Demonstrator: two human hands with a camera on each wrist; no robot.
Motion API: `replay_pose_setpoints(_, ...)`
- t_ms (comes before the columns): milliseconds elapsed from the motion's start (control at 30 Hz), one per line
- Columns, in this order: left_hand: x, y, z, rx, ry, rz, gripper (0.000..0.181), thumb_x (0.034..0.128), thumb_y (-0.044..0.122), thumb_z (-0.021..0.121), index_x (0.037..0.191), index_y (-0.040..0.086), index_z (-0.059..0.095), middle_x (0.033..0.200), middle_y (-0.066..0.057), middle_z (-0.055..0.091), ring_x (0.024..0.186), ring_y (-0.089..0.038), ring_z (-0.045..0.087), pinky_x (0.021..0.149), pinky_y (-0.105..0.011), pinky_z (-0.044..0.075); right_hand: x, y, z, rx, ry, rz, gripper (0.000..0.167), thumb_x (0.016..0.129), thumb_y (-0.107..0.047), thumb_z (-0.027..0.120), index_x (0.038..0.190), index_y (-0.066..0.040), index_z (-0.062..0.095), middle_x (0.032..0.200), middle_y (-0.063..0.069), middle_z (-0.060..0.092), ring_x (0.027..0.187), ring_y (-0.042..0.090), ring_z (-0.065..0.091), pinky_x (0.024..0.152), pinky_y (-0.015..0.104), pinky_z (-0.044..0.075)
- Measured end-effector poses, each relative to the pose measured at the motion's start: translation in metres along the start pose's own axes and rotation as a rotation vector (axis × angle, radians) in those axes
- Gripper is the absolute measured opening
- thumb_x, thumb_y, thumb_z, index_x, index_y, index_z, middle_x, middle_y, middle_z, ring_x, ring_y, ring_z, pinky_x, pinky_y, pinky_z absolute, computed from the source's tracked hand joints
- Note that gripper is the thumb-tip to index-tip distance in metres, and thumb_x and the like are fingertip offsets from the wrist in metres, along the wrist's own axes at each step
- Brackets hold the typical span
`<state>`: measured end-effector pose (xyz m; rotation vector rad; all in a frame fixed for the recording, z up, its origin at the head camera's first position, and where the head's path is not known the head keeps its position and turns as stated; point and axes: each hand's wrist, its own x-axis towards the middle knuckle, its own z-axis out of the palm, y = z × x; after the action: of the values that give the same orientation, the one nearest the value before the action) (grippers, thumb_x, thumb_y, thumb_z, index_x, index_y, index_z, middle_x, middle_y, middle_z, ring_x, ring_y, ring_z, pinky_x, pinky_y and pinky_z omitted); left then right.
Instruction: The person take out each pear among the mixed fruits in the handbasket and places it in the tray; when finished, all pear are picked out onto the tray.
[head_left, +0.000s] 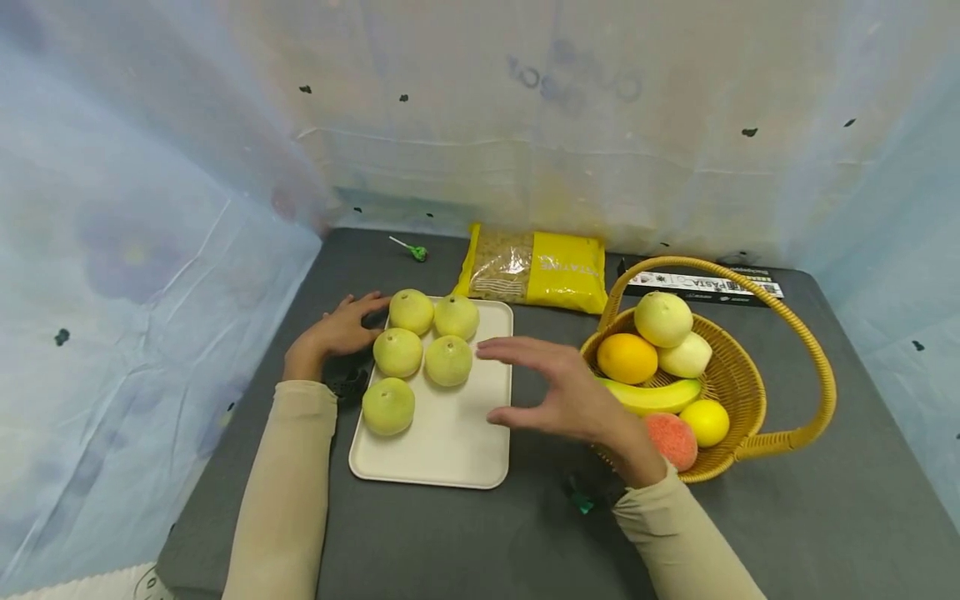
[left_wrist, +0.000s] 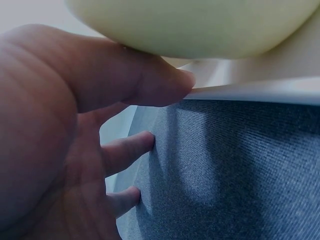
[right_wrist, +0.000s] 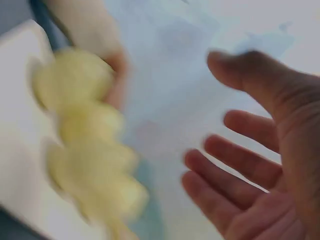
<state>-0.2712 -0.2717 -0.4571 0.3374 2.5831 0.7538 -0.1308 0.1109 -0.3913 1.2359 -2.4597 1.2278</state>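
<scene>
Tray (head_left: 465,442), 1: white, flat on the table (head_left: 450,542) between the hands; long axis running away from the person.

Green fruits (head_left: 448,362), 5: on the tray, nearer the left hand; round, without a clear long axis, stem ends mostly up. Set in two rows along the tray: three on the left hand's side, two on the right hand's side.

Left hand (head_left: 341,327), 1: at the tray's left edge, fingers spread, tips down on the table; thumb at the rim, just under a green fruit. Whether it presses that fruit cannot be told.

Right hand (head_left: 570,392), 1: between tray and basket, fingertips over the tray's right edge; thumb and fingers wide apart, nothing held.

Basket (head_left: 731,367), 1: wicker, handle raised, just right of the right hand. Contents in view: pale fruits (head_left: 663,319), 2; orange (head_left: 627,358), 1; banana (head_left: 652,398), 1, lying left to right; lemon (head_left: 705,422), 1; peach (head_left: 671,440), 1.

Pasta bag (head_left: 566,267), 1: yellow, beyond the right hand, long axis left to right.

Lollipop (head_left: 418,252), 1: beyond the left hand, stick pointing left and away.

Box (head_left: 708,286), 1: black, behind the basket, lying left to right.
</scene>
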Motion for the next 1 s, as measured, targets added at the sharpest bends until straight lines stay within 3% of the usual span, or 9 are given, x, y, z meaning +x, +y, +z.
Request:
replay_pose_setpoints(200,0.001,-0.001,0.0,0.007,0.003,-0.004,0.07,0.1106,0.024,0.061,0.174,0.013,0.033,0.184,-0.022,0.011,0.166,-0.058,-0.008,0.118,-0.091,-0.009,-0.037,0.006,-0.07,-0.119,0.127,0.142,0.071,0.079,-0.016,0.1,0.145,-0.019,0.073,0.143,-0.001,0.074,0.132,0.014,0.069,0.112,0.015,0.05)
replay_pose_setpoints(300,0.001,-0.001,-0.001,0.008,0.007,-0.005,0.07,0.1102,0.023,0.062,0.174,0.013,0.033,0.184,-0.023,0.011,0.166,-0.058,-0.008,0.118,-0.091,-0.009,-0.05,0.011,-0.09,-0.128,0.218,0.223,0.065,0.081,-0.006,0.097,0.141,-0.02,0.076,0.136,0.0,0.077,0.127,0.005,0.069,0.111,0.012,0.049)
replay_pose_setpoints(433,0.0,0.0,-0.003,0.005,0.009,-0.008,0.071,0.11,0.023,0.062,0.174,0.013,0.033,0.184,-0.022,0.011,0.167,-0.057,-0.008,0.119,-0.091,-0.009,-0.059,0.017,-0.107,-0.204,0.334,0.313,0.059,0.084,-0.005,0.095,0.138,-0.02,0.078,0.131,0.003,0.08,0.12,-0.009,0.067,0.106,0.007,0.048)
replay_pose_setpoints(500,0.0,0.001,-0.003,0.004,0.008,-0.007,0.071,0.1099,0.023,0.061,0.174,0.013,0.033,0.184,-0.023,0.011,0.166,-0.058,-0.008,0.119,-0.091,-0.009,-0.06,0.018,-0.113,-0.257,0.384,0.369,0.056,0.085,-0.01,0.096,0.137,-0.02,0.079,0.131,0.005,0.08,0.118,-0.007,0.068,0.102,0.003,0.046)
replay_pose_setpoints(600,0.001,0.001,-0.002,0.0,0.007,-0.012,0.071,0.1102,0.024,0.061,0.174,0.014,0.033,0.184,-0.021,0.011,0.167,-0.056,-0.008,0.12,-0.09,-0.009,-0.061,0.021,-0.119,-0.313,0.428,0.465,0.052,0.086,-0.02,0.097,0.135,-0.02,0.081,0.13,0.007,0.081,0.115,0.009,0.072,0.095,0.0,0.043)
replay_pose_setpoints(700,0.001,0.001,-0.001,-0.003,0.006,-0.011,0.071,0.1103,0.025,0.061,0.174,0.013,0.032,0.184,-0.022,0.01,0.167,-0.057,-0.008,0.119,-0.09,-0.009,-0.062,0.025,-0.123,-0.35,0.425,0.554,0.051,0.088,-0.027,0.095,0.136,-0.019,0.08,0.133,0.012,0.079,0.117,0.029,0.073,0.1,0.015,0.053)
replay_pose_setpoints(767,0.0,0.001,0.0,-0.006,0.007,-0.008,0.071,0.1104,0.025,0.061,0.174,0.013,0.033,0.184,-0.022,0.011,0.167,-0.057,-0.008,0.119,-0.09,-0.009,-0.063,0.027,-0.124,-0.377,0.399,0.603,0.054,0.091,-0.032,0.093,0.14,-0.016,0.077,0.137,0.016,0.076,0.123,0.039,0.072,0.106,0.037,0.059)
replay_pose_setpoints(867,-0.001,0.001,0.0,-0.009,0.008,-0.004,0.07,0.1107,0.025,0.061,0.174,0.013,0.033,0.184,-0.022,0.011,0.167,-0.057,-0.008,0.119,-0.09,-0.009,-0.066,0.033,-0.125,-0.392,0.356,0.682,0.061,0.094,-0.035,0.089,0.147,-0.012,0.071,0.146,0.02,0.07,0.131,0.046,0.066,0.105,0.067,0.055)
replay_pose_setpoints(1000,-0.002,0.003,0.0,-0.012,0.007,-0.007,0.07,0.111,0.026,0.061,0.174,0.014,0.033,0.184,-0.021,0.011,0.167,-0.057,-0.008,0.119,-0.09,-0.009,-0.069,0.044,-0.125,-0.41,0.305,0.77,0.066,0.097,-0.036,0.086,0.154,-0.009,0.064,0.152,0.025,0.065,0.13,0.05,0.062,0.103,0.07,0.054)
